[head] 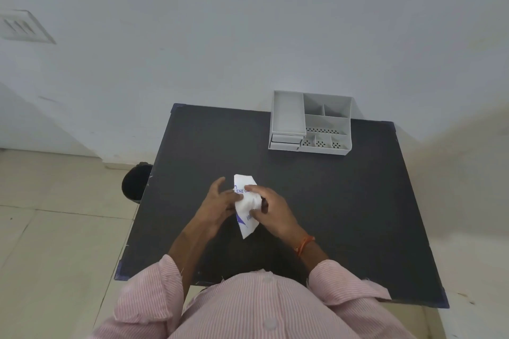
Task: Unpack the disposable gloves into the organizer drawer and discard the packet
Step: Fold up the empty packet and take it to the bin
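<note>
Both hands meet over the middle of the dark desk (344, 201), working on a white packet (246, 205) with blue print. The left hand (220, 201) is on the packet's left side; its fingers (234, 197) are curled loosely against the plastic, the thumb lifted clear and pointing away from the person. The right hand (271, 208) clamps the packet from the right: its index finger lies across the printed face near the top, and the thumb pinches in lower down, so the middle of the packet bunches into a crumpled bulge between them. The packet's upper flap stands out beyond the fingers, and its lower corner hangs below them toward the person. Whether the packet is open, or whether any glove shows at the bulge, I cannot tell.

The grey organizer (311, 124) sits well beyond the fingers and off to their right, at the desk's far edge against the white wall (248, 22). Its top has open compartments, some with perforated floors, and two shallow drawers (285, 142) are stacked at its left front; they look shut.

A black bin (136, 181) stands on the tiled floor (55, 228), left of the left hand's fingers, just beside the desk's edge. An orange thread (304, 245) circles the right wrist, and pink striped sleeves (154, 283) cover both forearms from the elbow.
</note>
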